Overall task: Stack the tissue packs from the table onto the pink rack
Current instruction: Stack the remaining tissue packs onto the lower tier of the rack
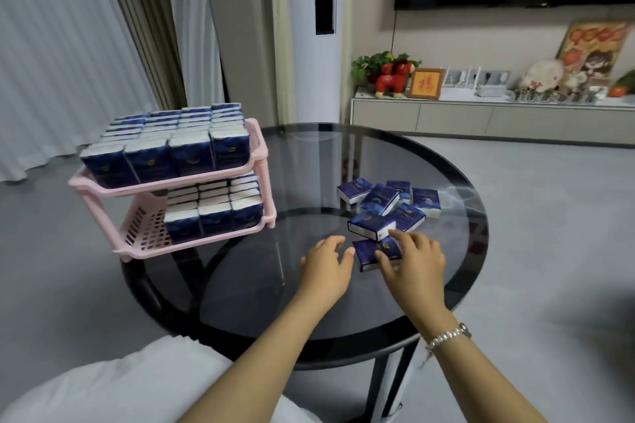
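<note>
Our arms are bare, no sleeves showing. We've got a silver beaded bracelet with a little dangling bit on the right wrist, and white clothing at the bottom-left edge.
</note>
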Demonstrator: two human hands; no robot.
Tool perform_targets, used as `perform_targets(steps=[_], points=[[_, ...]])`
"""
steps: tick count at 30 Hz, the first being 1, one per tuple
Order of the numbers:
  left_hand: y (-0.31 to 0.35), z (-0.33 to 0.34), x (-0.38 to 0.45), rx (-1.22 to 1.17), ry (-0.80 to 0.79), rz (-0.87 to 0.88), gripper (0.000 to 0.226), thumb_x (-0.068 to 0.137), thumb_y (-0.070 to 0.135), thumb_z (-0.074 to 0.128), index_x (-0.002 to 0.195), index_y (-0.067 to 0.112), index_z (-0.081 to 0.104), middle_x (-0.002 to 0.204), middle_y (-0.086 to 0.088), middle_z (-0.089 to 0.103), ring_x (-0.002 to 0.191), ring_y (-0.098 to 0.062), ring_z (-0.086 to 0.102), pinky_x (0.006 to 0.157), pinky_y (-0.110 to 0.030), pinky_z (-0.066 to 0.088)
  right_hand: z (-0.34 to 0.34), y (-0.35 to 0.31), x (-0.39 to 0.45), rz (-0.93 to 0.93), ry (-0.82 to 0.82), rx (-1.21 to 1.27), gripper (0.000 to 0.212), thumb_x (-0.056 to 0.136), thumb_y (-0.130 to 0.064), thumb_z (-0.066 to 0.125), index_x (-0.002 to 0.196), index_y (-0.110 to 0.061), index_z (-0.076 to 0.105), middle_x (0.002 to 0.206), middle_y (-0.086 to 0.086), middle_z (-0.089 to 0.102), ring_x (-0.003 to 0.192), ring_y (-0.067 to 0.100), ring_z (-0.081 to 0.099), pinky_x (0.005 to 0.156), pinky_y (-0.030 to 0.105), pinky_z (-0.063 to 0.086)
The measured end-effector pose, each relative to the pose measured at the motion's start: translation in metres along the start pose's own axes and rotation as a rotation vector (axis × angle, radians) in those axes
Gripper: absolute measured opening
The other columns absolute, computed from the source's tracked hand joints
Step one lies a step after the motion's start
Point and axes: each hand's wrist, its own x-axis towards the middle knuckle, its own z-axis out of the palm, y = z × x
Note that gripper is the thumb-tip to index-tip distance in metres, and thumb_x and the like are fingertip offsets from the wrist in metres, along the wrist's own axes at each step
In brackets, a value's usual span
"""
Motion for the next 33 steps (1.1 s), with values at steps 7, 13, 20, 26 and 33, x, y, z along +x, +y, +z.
perform_targets(steps=[7,13,20,26,33], points=[[0.003,0.016,0.016,-0.221,-0.017,-0.012,0.045,0.089,0.023,0.064,0.132,0.015,0.053,0.128,-0.005,0.052,0.104,-0.012,0.054,0.088,-0.021,0.043,0.002,0.010,0.002,0.131,-0.175,0.229,0.046,0.085,-0.037,0.064,0.124,-0.013,0.057,0.103,0.001,0.057,0.088,0.013,0.055,0.075,0.012,0.041],[-0.011,-0.001,0.021,-0.448,-0.012,-0.009,0.047,0.075,0.012,0.078,0.118,0.017,0.061,0.111,-0.005,0.060,0.089,-0.012,0.064,0.069,-0.012,0.049,0.007,-0.009,0.003,0.035,-0.120,0.407,0.038,0.084,-0.024,0.068,0.120,-0.017,0.061,0.099,-0.003,0.057,0.072,0.000,0.052,0.066,0.001,0.038],[-0.035,-0.026,0.035,-0.740,0.032,-0.091,0.032,0.086,0.012,0.067,0.118,0.013,0.063,0.106,-0.001,0.071,0.098,-0.017,0.066,0.088,-0.030,0.051,0.016,-0.020,0.030,0.099,-0.064,0.434,0.035,0.087,-0.033,0.062,0.119,-0.019,0.061,0.112,0.001,0.056,0.076,0.006,0.058,0.073,0.016,0.042],[-0.047,-0.026,0.046,-0.808,0.178,-0.112,0.021,0.089,0.012,0.063,0.102,0.027,0.059,0.101,0.003,0.069,0.096,-0.019,0.066,0.091,-0.040,0.052,0.035,-0.028,0.051,0.220,-0.257,0.039,0.070,0.082,-0.063,0.052,0.132,-0.014,0.048,0.124,0.009,0.053,0.116,0.024,0.051,0.091,0.037,0.047],[-0.053,-0.024,0.049,-0.902,0.218,-0.113,0.020,0.090,0.012,0.061,0.109,0.019,0.060,0.100,0.001,0.069,0.093,-0.018,0.067,0.089,-0.040,0.053,0.047,-0.044,0.063,0.258,-0.351,0.000,0.056,0.076,-0.059,0.064,0.114,-0.018,0.055,0.116,0.006,0.055,0.111,0.025,0.051,0.091,0.038,0.045]])
